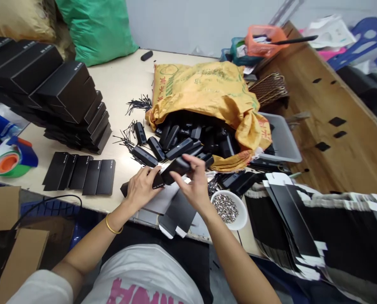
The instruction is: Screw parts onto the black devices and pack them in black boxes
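My left hand is closed around a small black box near the table's front edge. In my right hand, between thumb and fingers, is a black device, its lower left end at the box's opening. An unfolded black carton with white flaps lies below my hands. Behind them, black devices spill from a yellow sack. A white bowl of small metal pieces stands beside my right wrist.
Stacked black boxes rise at the left, with several smaller ones in front. A tape dispenser sits far left. Flat black cartons fill the right front. Behind are a clear bin, a wooden board and a green sack.
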A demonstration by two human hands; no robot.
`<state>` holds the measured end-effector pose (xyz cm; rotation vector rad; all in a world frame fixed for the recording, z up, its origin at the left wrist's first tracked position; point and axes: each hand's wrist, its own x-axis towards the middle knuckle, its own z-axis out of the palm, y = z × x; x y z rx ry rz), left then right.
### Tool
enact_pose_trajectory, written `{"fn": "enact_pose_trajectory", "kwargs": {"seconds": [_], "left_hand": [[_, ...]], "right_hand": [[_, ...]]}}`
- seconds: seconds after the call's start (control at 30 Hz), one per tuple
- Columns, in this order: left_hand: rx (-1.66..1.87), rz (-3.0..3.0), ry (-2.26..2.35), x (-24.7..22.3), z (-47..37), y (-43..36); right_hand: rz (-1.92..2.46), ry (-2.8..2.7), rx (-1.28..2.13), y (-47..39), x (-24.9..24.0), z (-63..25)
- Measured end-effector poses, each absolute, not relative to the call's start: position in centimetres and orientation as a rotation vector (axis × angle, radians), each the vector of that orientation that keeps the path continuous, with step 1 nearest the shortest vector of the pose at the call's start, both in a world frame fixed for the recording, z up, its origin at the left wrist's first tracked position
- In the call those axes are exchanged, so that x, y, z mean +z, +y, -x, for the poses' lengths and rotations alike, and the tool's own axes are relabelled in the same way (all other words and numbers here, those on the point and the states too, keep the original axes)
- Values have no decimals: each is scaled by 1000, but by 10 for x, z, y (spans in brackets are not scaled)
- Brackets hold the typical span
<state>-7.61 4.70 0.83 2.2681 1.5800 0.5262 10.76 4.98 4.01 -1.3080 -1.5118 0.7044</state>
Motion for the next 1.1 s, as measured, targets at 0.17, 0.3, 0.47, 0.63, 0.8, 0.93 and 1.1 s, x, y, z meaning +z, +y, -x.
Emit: {"fn": "enact_pose_trajectory", "kwargs": {"seconds": [0.17,0.3,0.47,0.63,0.8,0.93,1.1], "left_hand": [[736,-2256,1537,11,63,46],[854,-2212,1452,12,63,45],[1109,-1954,1375,5,61,45],[1093,-1854,1262,-2,37,43],[1046,-1799,1189,-4,23,41],[1073,-1763,1135,-4,19,38],[1037,-1865,1100,-5,18,40]], "right_hand": [[1266,-1363,799,52,48,-104],[1246,-1615,898,44,48,-122],[2189,-1818,468,46,25,-185],[2634,-2022,431,60,-11,-211],[2611,-2050,432,61,-23,-205],[2597,-1995,474,61,-26,-203],[2565,-1854,468,59,-19,-214]]}}
